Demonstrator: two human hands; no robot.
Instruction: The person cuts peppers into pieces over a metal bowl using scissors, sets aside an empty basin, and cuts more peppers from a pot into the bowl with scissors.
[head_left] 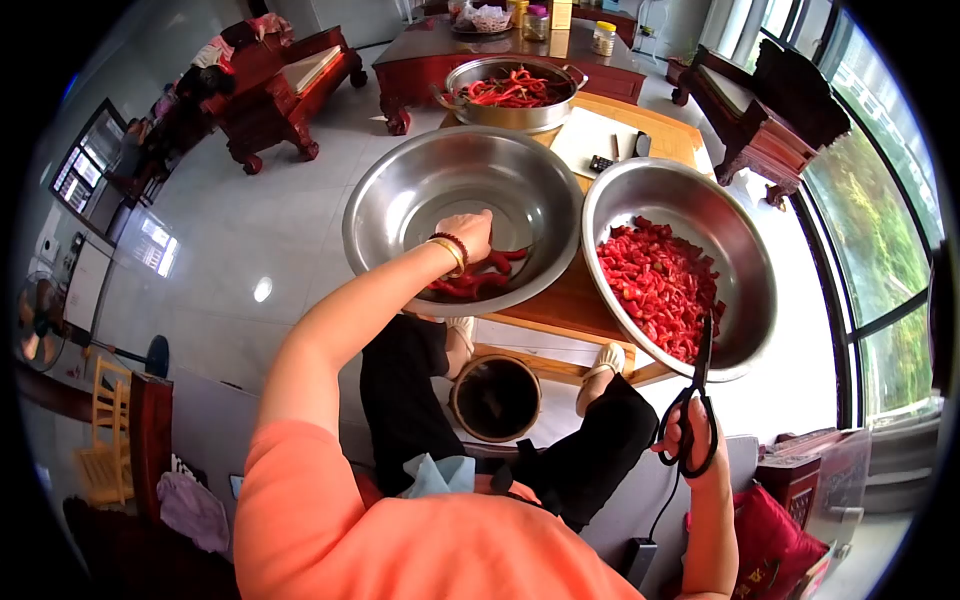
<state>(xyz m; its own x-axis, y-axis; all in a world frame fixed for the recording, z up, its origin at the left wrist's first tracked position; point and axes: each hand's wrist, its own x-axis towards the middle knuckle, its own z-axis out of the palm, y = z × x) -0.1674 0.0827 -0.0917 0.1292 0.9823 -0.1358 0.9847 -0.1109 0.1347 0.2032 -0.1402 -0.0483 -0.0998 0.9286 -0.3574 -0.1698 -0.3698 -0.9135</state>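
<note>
At the bottom of the frame, nearest the camera, was an orange shirt (440, 550), with black trousers (405, 380) above it. At the lower right, the right hand (692, 437) held black scissors (702, 368), its fingers closed through the handle loops. The blades pointed up the frame over the near side of the right basin (745, 270), their tips beside the cut chilli (655, 285) heaped there. A bucket (528, 400) stood at lower centre, between the feet; its inside was too dark to read.

Farther up, near the centre of the frame, the left hand (468, 232) was inside the left basin (400, 200). Its fingers were curled down by a few whole chillies (470, 283) lying in the basin's near side, but the back of the hand hid the tips, so whether they gripped one could not be told.

The step in hand looked to be picking a whole chilli out of the left basin for cutting. The next move seemed to call for a sure hold on one, a carry across to the right basin, and blades opened clear of the fingers.

Both basins rested on a wooden table (672, 130). Beyond them, at upper centre, a pot (515, 118) held red chillies (515, 90). At the top of the frame, a dark red table (430, 48) carried a jar (604, 38) among other things.
</note>
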